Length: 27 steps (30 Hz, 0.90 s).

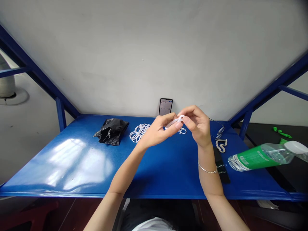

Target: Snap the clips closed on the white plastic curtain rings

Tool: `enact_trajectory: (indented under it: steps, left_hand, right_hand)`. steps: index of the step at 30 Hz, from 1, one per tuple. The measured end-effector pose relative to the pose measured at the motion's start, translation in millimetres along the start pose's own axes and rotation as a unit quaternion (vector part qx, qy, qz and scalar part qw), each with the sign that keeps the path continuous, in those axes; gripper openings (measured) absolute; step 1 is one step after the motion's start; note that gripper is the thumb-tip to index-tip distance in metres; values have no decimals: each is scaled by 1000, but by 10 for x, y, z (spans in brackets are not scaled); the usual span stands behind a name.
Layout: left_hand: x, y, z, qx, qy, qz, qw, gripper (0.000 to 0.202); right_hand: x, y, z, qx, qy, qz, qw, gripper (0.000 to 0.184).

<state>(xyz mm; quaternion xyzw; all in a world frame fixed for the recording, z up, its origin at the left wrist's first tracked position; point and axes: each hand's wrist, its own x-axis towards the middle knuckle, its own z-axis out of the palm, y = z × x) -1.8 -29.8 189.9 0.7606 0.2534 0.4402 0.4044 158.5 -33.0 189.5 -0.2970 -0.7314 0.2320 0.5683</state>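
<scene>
My left hand (pixel 160 128) pinches a white ring (pixel 173 123) between thumb and fingers, above the far half of the blue table. At the ring's right end, where a small loop shows, the thumb and fingertips of my right hand (pixel 197 124) are closed on it too. Whether the ring is a hair tie or a plastic loop, I cannot tell. A pile of similar white rings (pixel 139 131) lies on the table, partly behind my left hand. A few more white rings (pixel 183 131) lie beyond the gap between my hands.
On the blue table (pixel 163 173), a crumpled black plastic bag (pixel 111 131) lies left. A phone (pixel 165 106) showing a timer leans against the wall. At right are a water bottle (pixel 260 156), a dark flat object (pixel 222 170) and a white curved item (pixel 221 145). Blue bars flank both sides.
</scene>
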Motion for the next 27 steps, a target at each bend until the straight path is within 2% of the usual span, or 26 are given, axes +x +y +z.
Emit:
enact_trajectory:
  steps: [3,7,14,19,21,22,25,27]
  left_hand:
    - [13,7,44,-97,-57,-41,993,50]
    - [20,29,41,-137,-95,-78,983,55]
    - [36,2,19,-191,-142,-123,963,59]
    - [42,17,21,-237,-149,-139,950,62]
    - [34,25,29,-231,-124,-131,956,61]
    - [30,26,35,-214,-94,-118,965,58]
    - [19,11,48,-115,55,-51,990,41]
    - [17,-7,51,-15,189,15,982,38]
  right_hand:
    - [13,21,-14,21,-13,14,1000,20]
    - [30,65,-48,19,-7,8,1000,27]
    - [61,108,-65,-6,-18,-37,999,29]
    - [58,88,-67,-31,1,-56,998,26]
    - [55,80,-69,-38,14,-77,996,22]
    - [55,74,-70,-41,21,-86,995,20]
    - [61,48,-75,-59,48,-102,992,14]
    - [68,24,-79,-76,70,-104,989,9]
